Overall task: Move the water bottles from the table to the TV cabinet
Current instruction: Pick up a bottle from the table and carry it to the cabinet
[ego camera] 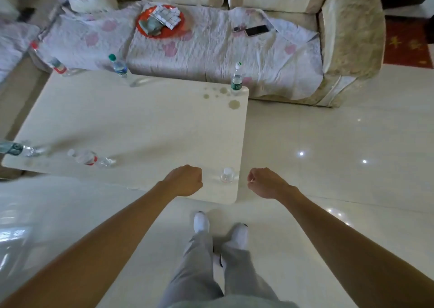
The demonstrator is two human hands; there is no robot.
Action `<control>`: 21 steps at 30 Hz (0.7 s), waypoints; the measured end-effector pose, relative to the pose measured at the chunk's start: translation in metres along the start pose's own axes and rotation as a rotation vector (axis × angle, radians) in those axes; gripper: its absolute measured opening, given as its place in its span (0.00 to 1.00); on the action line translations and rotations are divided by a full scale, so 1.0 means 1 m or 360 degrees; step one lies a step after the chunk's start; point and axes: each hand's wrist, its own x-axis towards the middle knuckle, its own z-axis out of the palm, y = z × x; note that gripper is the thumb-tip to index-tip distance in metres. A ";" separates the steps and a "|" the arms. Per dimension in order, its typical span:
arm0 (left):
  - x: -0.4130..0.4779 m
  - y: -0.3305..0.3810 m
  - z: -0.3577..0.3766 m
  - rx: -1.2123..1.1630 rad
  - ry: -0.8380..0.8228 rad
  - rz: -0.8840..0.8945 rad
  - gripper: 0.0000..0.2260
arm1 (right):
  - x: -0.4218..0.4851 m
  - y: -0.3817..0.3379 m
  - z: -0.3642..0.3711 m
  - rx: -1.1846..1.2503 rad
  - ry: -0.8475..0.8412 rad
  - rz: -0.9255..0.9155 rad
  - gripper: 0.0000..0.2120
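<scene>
Head view: six clear plastic water bottles (227,175) on cream bench (141,120) edges; none moved; left hand (186,180), right hand (264,182) clenched, empty.

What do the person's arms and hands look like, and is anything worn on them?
Both forearms are bare, with no sleeves in view. The left hand and right hand wear no gloves; no watch, ring or bracelet is visible.

We see six bottles on the table (141,120), nearest bottle (227,175) at its near right corner between our left hand (186,181) and right hand (265,182), sofa (347,49) behind, a tray (160,21) and perhaps a phone (257,30) on it.
</scene>
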 end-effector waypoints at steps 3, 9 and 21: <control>0.023 0.002 0.012 -0.0152 0.0016 -0.0034 0.11 | 0.029 0.013 0.014 0.0046 -0.0039 -0.0005 0.14; 0.077 -0.002 0.051 -0.0568 -0.0009 -0.0121 0.10 | 0.089 0.029 0.053 0.0092 -0.0012 0.0017 0.24; 0.134 -0.033 0.105 -0.1459 0.0096 -0.0416 0.08 | 0.179 0.045 0.133 0.0190 0.0120 -0.0047 0.41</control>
